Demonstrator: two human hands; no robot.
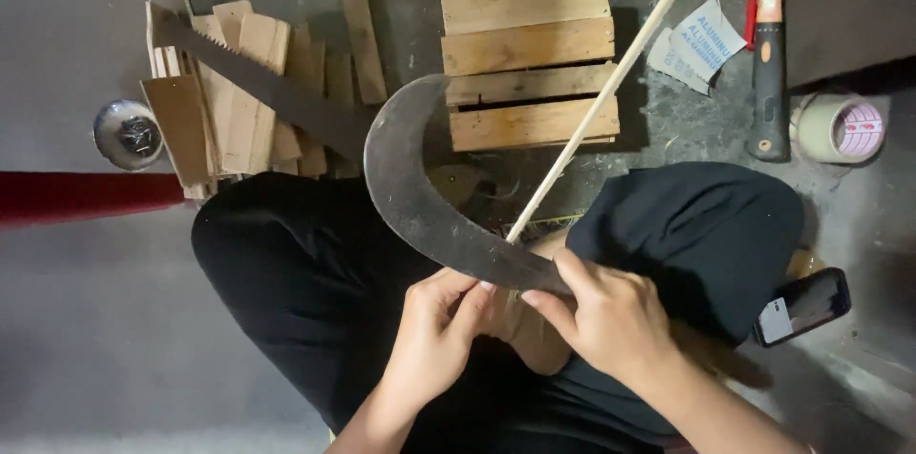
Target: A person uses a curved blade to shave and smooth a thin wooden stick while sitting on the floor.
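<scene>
The person sits cross-legged on the floor, and both hands meet over the lap. The right hand (611, 320) closes on the near end of a curved sickle (420, 196), thumb and fingers pinching the dark blade just where it passes under the hand. The left hand (441, 320) curls beside it, fingertips touching the same end; its grip is partly hidden, so it may be steadying the stick rather than the blade. A thin pale stick (611, 82) runs from between the hands up and away to the right, its near end lying against the blade's edge, so that the edge bears on the wood.

Beyond the knees lie a small slatted pallet (530, 63), a pile of wood offcuts (239, 92) with a saw (258, 82) across them, a hammer (768, 63), a tape roll (840, 128) and a phone (803, 306).
</scene>
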